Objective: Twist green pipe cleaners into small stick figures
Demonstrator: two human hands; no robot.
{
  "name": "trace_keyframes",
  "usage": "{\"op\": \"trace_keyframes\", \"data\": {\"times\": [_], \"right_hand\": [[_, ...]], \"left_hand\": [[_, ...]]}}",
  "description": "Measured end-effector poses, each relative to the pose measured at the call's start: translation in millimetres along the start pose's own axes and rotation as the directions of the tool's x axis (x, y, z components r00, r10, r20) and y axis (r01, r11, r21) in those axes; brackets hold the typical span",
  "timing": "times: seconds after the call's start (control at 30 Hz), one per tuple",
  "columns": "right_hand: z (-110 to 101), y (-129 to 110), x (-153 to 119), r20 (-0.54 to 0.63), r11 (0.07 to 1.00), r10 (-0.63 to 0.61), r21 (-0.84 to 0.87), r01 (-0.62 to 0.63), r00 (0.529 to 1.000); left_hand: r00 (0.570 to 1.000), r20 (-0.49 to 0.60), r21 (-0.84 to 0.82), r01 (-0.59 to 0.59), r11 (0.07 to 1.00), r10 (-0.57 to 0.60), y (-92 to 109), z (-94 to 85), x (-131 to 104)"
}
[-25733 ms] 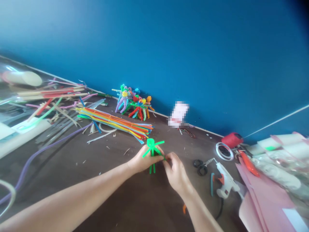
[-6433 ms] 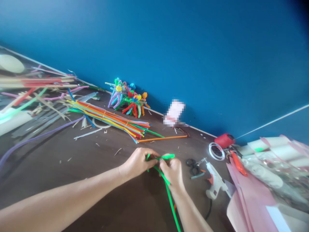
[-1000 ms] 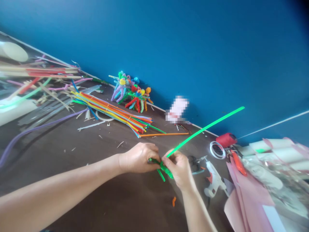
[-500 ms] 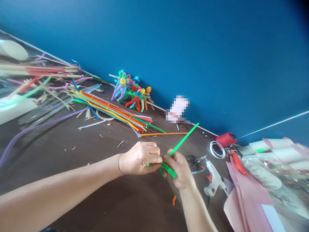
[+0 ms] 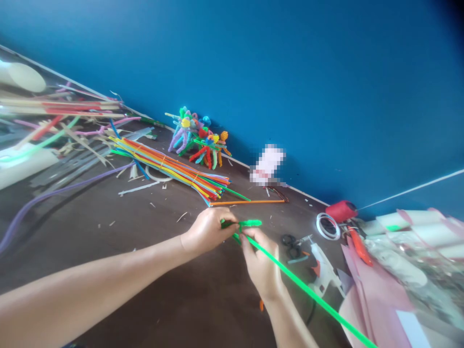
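Between my hands is a bright green pipe cleaner (image 5: 302, 285), its long straight end running down to the lower right past my right wrist. My left hand (image 5: 210, 229) is closed in a pinch on a green twisted piece (image 5: 251, 223), whose thick tip sticks out to the right. With thumb and forefinger my right hand (image 5: 261, 263) pinches the long pipe cleaner close beside it. A short green bit shows under the left fingertips; the join itself is partly hidden by fingers. Beyond the hands lies a banded bundle of coloured pipe cleaners (image 5: 170, 166).
Small pipe-cleaner figures (image 5: 203, 135) stand by the blue wall (image 5: 290, 72). At right are black scissors (image 5: 291, 246), a white glue gun (image 5: 326, 273), a white tape ring (image 5: 328, 226), a red spool (image 5: 341, 210) and pink sheets (image 5: 377, 285). Strips and sticks (image 5: 72, 107) clutter the left.
The long green end has swung from pointing up and right to trailing down and right. The thick twisted piece has turned upward, now pointing right, and my right hand's grip has shifted.
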State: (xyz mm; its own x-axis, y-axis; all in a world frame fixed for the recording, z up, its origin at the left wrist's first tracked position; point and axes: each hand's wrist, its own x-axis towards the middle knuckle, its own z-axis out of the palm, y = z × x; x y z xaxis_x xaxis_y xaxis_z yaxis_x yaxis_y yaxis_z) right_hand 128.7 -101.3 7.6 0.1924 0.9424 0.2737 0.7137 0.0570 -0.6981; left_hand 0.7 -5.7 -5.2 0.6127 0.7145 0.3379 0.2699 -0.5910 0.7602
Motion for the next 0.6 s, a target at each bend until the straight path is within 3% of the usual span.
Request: {"op": "trace_keyframes", "data": {"times": [0.17, 0.33, 0.43, 0.6], "right_hand": [[-1.2, 2.0, -1.6, 0.044, 0.956, -0.159, -0.244, 0.165, 0.986], [-10.3, -5.3, 1.3, 0.077, 0.891, -0.277, -0.353, 0.286, 0.958], [-13.1, -4.8, 4.9, 0.032, 0.944, -0.237, -0.229, 0.238, 0.971], [-10.7, 6.0, 7.6, 0.024, 1.0, 0.023, 0.02, -0.024, 0.999]], "left_hand": [[0.988, 0.062, 0.343, -0.155, 0.927, 0.142, 2.9, -3.8, -3.8], [0.945, 0.204, 0.439, -0.322, 0.839, 0.256, 9.6, -7.7, -5.5], [0.926, 0.232, 0.406, -0.371, 0.835, 0.298, 10.0, -9.7, -4.2], [0.928, 0.261, 0.327, -0.345, 0.88, 0.267, 7.1, -9.0, -3.2]]}}
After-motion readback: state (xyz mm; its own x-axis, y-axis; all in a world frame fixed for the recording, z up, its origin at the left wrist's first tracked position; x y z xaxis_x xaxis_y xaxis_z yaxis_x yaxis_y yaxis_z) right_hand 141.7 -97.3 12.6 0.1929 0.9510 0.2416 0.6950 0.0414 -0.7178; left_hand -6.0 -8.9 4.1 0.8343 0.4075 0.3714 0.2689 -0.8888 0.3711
